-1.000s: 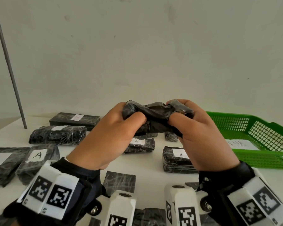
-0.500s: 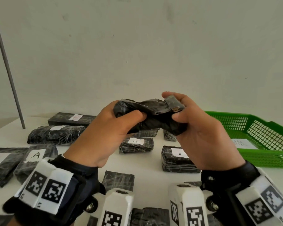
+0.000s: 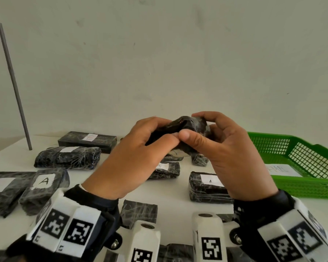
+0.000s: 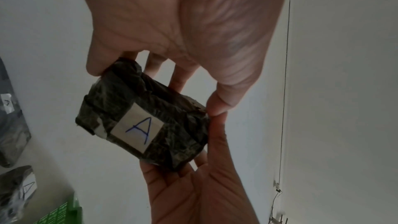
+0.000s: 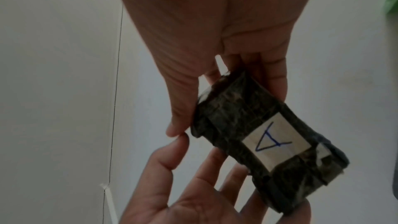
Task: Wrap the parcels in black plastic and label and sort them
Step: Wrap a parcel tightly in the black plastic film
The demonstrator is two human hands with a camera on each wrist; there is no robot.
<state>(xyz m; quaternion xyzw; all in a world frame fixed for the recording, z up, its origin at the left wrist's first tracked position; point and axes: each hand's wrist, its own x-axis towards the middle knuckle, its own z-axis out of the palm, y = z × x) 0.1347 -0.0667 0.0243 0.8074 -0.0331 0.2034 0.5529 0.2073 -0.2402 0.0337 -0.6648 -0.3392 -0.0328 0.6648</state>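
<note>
A small parcel [image 3: 187,127] wrapped in black plastic is held up above the table between both hands. My left hand [image 3: 155,133] grips its left end, thumb on the near side and fingers behind. My right hand [image 3: 210,133] grips the right end, its index finger arched over the top. The two thumb tips touch at the near edge. In the left wrist view the parcel [image 4: 172,120] shows a white label [image 4: 140,130] with a blue letter A. The same label [image 5: 273,140] faces the right wrist view.
Several wrapped, labelled parcels lie on the white table [image 3: 169,191], among them one [image 3: 68,156] at the left and one [image 3: 206,186] below my right hand. A green mesh basket [image 3: 301,154] holding a white paper stands at the right. A grey rod [image 3: 13,86] rises at the back left.
The parcel has been turned between my hands. The hands have come closer together, the thumbs now touch, and my right fingers have come over its top.
</note>
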